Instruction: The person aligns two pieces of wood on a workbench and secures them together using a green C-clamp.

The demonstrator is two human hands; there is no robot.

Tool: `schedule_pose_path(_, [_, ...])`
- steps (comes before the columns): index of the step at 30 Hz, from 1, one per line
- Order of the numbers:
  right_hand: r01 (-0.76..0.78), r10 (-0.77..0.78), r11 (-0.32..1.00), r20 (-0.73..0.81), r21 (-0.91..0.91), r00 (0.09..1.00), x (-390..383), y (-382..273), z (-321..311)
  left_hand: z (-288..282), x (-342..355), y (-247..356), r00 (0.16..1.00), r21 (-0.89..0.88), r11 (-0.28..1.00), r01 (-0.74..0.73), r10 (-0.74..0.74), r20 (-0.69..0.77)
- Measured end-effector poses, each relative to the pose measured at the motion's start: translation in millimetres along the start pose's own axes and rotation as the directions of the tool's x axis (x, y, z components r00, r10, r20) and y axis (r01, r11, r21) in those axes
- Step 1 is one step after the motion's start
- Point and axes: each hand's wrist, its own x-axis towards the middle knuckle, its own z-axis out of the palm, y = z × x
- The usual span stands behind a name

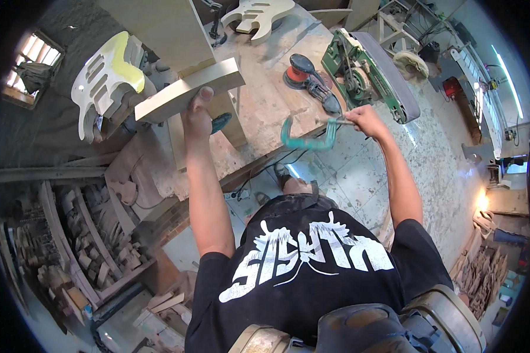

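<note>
My left hand (pixel 199 112) grips a pale, slightly curved wooden block (pixel 165 101) from below, thumb pressed to its near face, other fingers hidden behind it. The block lies against or just in front of upright wooden boards (pixel 159 23) at the bench's left. A dark teal object (pixel 220 123) shows just right of my wrist. My right hand (pixel 364 121) is closed on the screw end of a teal C-clamp (pixel 305 142), which hangs off to its left over the bench's front edge. To the left of the block stands a white guitar body (pixel 100 76) with a yellow patch.
The wooden bench (pixel 259 70) carries an orange-and-black sander (pixel 297 76), a green belt sander (pixel 353 73) at its right end and another guitar body (pixel 259 15) at the back. A rack of wood offcuts (pixel 100 259) stands lower left. Tiled floor (pixel 359 188) shows below the bench.
</note>
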Motion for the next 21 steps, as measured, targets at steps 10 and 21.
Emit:
schedule_pose_path(10, [0.007, 0.045, 0.948, 0.156, -0.317, 0.987, -21.5, -17.9, 33.4, -1.2, -0.3, -1.5, 1.0, 0.055, 0.998, -0.011, 0.01, 0.005])
schedule_pose_path(21, [0.13, -0.128, 0.987, 0.035, -0.098, 0.991, 39.9, -10.6, 53.7, -2.5, 6.0, -8.7, 0.996, -0.074, 0.995, 0.06, -0.055, 0.068])
